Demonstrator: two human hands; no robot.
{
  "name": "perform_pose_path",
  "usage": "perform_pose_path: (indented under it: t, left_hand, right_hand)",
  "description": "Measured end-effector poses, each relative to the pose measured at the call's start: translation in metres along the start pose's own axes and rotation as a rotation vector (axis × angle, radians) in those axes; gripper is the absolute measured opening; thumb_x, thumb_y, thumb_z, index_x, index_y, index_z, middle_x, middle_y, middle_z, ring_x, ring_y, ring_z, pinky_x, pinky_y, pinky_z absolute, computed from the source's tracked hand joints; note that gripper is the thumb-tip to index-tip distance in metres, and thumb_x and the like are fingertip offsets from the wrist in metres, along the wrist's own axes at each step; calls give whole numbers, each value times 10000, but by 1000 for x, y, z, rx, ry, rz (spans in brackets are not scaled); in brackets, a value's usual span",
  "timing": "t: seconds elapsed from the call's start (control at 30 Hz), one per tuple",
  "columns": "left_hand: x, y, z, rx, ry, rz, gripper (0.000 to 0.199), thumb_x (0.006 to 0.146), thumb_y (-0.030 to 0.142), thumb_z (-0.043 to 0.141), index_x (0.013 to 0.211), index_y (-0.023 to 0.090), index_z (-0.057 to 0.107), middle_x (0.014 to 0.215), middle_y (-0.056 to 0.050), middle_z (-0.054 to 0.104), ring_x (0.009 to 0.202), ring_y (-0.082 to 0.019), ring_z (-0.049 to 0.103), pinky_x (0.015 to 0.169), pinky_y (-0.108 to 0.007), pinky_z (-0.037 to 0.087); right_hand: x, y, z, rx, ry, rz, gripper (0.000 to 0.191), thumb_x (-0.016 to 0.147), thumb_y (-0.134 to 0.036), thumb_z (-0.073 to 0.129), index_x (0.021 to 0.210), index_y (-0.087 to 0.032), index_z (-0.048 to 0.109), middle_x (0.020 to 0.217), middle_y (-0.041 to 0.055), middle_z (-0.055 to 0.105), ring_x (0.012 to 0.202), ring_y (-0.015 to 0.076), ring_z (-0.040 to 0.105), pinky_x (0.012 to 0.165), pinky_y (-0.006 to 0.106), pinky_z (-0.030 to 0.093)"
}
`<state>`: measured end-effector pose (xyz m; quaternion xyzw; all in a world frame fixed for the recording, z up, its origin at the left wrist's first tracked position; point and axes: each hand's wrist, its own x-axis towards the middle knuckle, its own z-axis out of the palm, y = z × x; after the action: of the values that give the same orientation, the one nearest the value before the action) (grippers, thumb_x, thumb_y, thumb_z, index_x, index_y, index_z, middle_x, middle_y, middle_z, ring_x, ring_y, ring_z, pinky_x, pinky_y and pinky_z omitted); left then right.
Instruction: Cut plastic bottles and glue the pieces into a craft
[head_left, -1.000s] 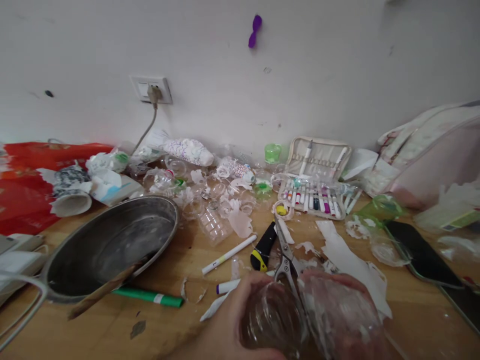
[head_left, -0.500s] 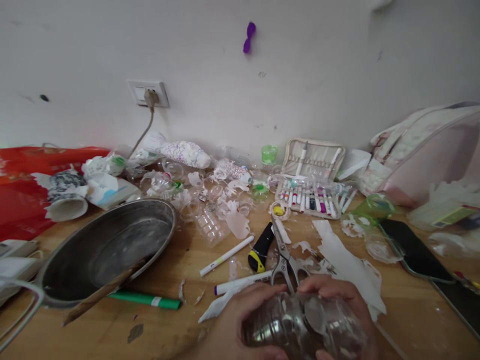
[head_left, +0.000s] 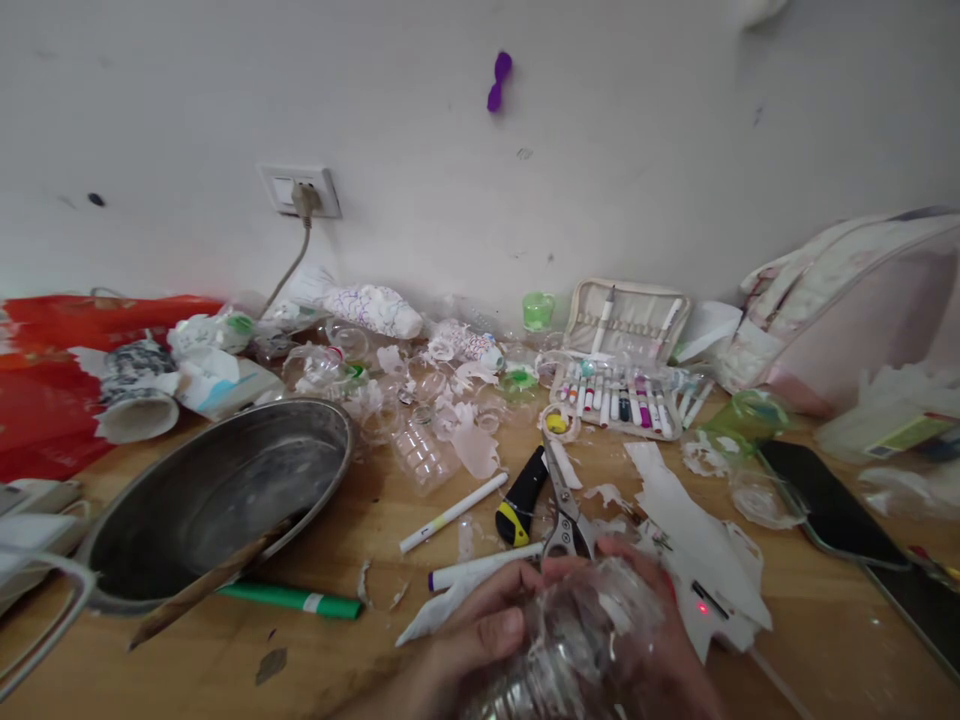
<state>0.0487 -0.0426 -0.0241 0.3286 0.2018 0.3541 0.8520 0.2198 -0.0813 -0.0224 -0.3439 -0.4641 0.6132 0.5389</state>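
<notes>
Both hands, the left hand (head_left: 480,640) and the right hand (head_left: 667,640), were wrapped around a clear plastic bottle (head_left: 585,640) just in front of the scissors (head_left: 566,510) on the surface (head_left: 225,660).

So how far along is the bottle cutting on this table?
Done: many cut clear plastic pieces already lie heaped near the wall. In hand: the left hand and right hand both grip one clear plastic bottle, while the scissors lie on the table. Left, judging by this: that bottle looks largely whole; the markers rest in their case.
</notes>
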Motion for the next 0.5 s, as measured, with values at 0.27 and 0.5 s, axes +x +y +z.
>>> perform_pose_path:
  t: [0.27,0.5]
  left_hand:
    - [-2,8,1,495,200,-50,473,747,611,548,772,168,711,725,-26,685,794,-238,610,735,-328,444]
    - [-5,4,-3,590,41,-93,714,477,548,796,1094,218,654,956,-46,724,920,-317,638,813,-409,479]
  right_hand:
    - [5,4,7,298,64,53,717,559,-391,835,1151,-395,431,1131,-15,623,1050,199,612,864,317,488]
    - [2,12,14,297,129,139,704,543,-390,821,1099,-339,392,1036,25,621,902,232,660,753,345,503]
